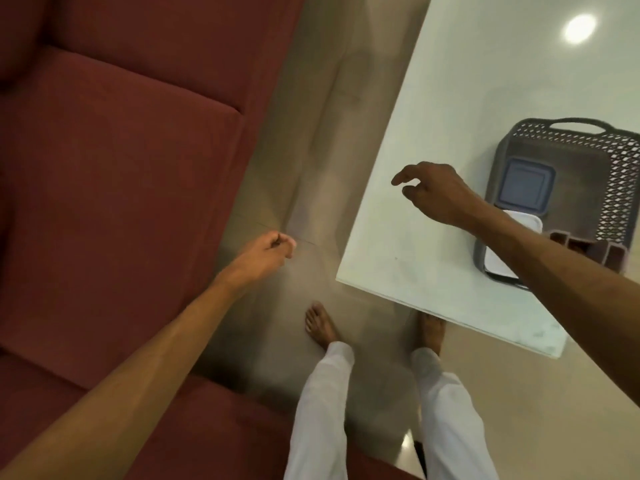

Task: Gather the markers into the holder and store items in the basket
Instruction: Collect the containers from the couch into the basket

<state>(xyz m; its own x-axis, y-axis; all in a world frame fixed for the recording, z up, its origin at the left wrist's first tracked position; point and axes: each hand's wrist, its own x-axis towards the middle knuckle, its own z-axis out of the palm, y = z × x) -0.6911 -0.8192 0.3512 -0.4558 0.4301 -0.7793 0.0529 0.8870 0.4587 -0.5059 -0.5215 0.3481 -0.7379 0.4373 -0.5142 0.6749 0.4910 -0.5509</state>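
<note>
Grey perforated basket (568, 188) on the white desk (450, 98), holding a blue-lidded box (524, 183), a white container (498, 261) and a brown holder (585, 249); right hand (438, 192) above the desk, fingers (401, 176) loosely spread, empty; left hand (266, 251) over the floor (311, 168) beside the red sofa (121, 168), fingers curled shut, contents unclear.

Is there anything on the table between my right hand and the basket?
Nothing visible. The right hand hangs open above the bare white table, just left of the grey basket; only the forearm crosses the basket's near corner.
</note>
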